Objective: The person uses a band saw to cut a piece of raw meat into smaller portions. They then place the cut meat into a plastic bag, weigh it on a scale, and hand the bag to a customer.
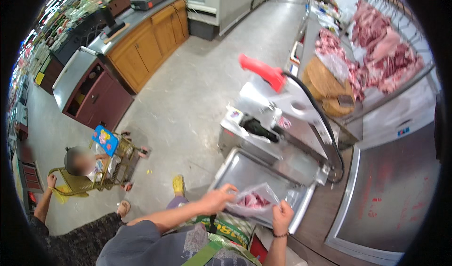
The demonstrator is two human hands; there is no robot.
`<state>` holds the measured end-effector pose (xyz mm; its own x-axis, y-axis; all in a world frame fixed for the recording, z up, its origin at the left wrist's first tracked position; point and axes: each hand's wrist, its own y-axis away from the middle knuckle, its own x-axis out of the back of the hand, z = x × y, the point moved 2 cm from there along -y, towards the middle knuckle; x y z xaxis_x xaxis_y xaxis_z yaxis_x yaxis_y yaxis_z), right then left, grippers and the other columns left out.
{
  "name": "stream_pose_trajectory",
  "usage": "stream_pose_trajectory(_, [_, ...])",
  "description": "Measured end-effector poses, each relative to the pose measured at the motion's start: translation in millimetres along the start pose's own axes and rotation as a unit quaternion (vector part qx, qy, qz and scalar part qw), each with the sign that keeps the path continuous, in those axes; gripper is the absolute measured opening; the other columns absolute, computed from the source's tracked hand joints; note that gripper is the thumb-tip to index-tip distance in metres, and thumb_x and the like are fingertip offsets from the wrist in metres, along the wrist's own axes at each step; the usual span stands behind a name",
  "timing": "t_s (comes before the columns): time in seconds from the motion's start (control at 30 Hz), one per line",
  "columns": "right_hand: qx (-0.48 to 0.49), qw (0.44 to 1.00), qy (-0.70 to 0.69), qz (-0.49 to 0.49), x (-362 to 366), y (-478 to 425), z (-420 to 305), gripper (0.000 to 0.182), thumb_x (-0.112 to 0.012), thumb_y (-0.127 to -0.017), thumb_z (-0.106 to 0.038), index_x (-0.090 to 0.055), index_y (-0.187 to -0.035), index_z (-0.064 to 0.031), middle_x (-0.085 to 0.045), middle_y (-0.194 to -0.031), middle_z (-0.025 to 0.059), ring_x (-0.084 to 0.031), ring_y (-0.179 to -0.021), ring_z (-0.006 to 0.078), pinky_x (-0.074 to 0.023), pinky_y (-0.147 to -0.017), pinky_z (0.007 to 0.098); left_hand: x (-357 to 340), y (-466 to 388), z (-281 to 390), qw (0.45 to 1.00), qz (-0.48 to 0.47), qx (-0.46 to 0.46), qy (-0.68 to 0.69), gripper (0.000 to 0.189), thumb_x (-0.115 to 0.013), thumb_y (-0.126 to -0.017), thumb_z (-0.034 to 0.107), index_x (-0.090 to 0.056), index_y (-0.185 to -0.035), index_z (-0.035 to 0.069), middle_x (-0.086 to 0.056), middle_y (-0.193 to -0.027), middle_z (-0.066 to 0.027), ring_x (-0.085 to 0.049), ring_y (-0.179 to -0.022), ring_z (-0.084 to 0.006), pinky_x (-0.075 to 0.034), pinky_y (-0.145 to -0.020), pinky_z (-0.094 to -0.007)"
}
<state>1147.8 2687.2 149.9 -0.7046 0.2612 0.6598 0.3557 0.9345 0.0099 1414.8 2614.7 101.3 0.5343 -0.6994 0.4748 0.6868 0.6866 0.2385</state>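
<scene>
A clear plastic bag [270, 195] hangs open in front of me, stretched between my two hands. Cut pieces of raw meat [253, 200] lie inside it. At the bag's left side, my left hand [218, 199] grips the rim. My right hand [281, 217], a dark bracelet at its wrist, pinches the opposite edge in closed fingers. Below the bag is a shallow steel tray [243, 162] at the foot of a metal cutting machine [300, 121]. A red handle [262, 71] rises from that machine.
A wooden chopping block [323, 82] stands beyond the machine, near raw meat [385, 50] on a counter. At right is a steel panel [385, 199]. To my left, a person's arm [43, 199] holds a stroller [76, 181] with another person seated inside. Wooden cabinets [141, 56] stand farther off.
</scene>
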Motion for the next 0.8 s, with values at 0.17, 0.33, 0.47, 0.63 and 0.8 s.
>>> stream_pose_trajectory(0.17, [0.154,0.981,-0.096,-0.071,-78,-3,-211,0.027,-0.062,-0.076,0.003,-0.037,-0.066,-0.0007,-0.034,-0.062,0.0057,-0.034,-0.056,0.0148,-0.0279,-0.051,0.0339,95,53,25,0.938,0.026,-0.225,0.263,0.041,-0.047,-0.083,-0.010,-0.060,-0.120,0.000,-0.042,-0.148,-0.0229,-0.050,-0.129,-0.0342,-0.045,-0.102,-0.0381])
stream_pose_trajectory(0.33, [0.195,0.960,0.038,-0.196,-156,-41,-347,0.010,-0.070,-0.078,-0.009,-0.061,-0.077,-0.0045,-0.061,-0.081,0.0111,-0.058,-0.071,0.0253,-0.0446,-0.062,0.0374,212,93,-20,0.935,-0.018,-0.213,0.284,0.035,-0.053,-0.096,0.010,-0.056,-0.128,-0.003,-0.062,-0.119,-0.0163,-0.059,-0.112,-0.0270,-0.047,-0.097,-0.0370])
stream_pose_trajectory(0.47, [0.261,0.953,-0.152,-0.036,-213,-68,-377,0.015,-0.071,-0.085,-0.007,-0.065,-0.098,-0.0048,-0.048,-0.131,0.0112,-0.056,-0.097,0.0163,-0.0456,-0.085,0.0268,295,119,-56,0.890,0.103,-0.121,0.428,0.033,-0.054,-0.099,0.011,-0.057,-0.130,0.000,-0.063,-0.113,-0.0043,-0.055,-0.107,-0.0105,-0.046,-0.093,-0.0311])
stream_pose_trajectory(0.63, [0.198,0.947,-0.208,-0.147,-270,-93,-390,0.086,-0.081,-0.078,-0.015,-0.034,-0.149,-0.0013,-0.036,-0.151,0.0103,-0.042,-0.134,0.0237,-0.0376,-0.109,0.0417,420,149,-64,0.899,0.276,-0.134,0.311,0.020,-0.059,-0.092,0.007,-0.057,-0.112,0.003,-0.062,-0.092,-0.0013,-0.057,-0.087,-0.0092,-0.048,-0.076,-0.0292])
stream_pose_trajectory(0.8, [0.279,0.848,-0.263,-0.365,-441,-126,-401,0.086,-0.072,-0.087,-0.024,-0.022,-0.152,0.0031,-0.046,-0.140,0.0117,-0.050,-0.126,0.0259,-0.0414,-0.107,0.0395,492,133,-47,0.906,0.369,-0.147,0.143,0.025,-0.061,-0.081,0.010,-0.047,-0.102,0.005,-0.055,-0.078,-0.0146,-0.061,-0.066,-0.0284,-0.047,-0.058,-0.0368])
